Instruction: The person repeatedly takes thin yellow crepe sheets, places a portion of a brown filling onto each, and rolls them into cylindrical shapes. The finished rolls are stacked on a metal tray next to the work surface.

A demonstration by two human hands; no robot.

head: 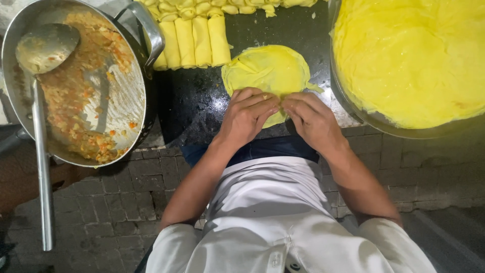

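We've got our left hand [246, 117] and right hand [309, 120] side by side, fingers curled onto the yellow crepe [268, 71] at the dark counter's [194, 101] near edge; rolled crepes [194, 40] behind; filling pan [81, 86] at left.

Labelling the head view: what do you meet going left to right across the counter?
Long steel ladle → big round metal pan of orange-flecked filling → row of rolled yellow wrappers → flat round yellow wrapper under both hands → wide metal tray of stacked yellow wrappers.
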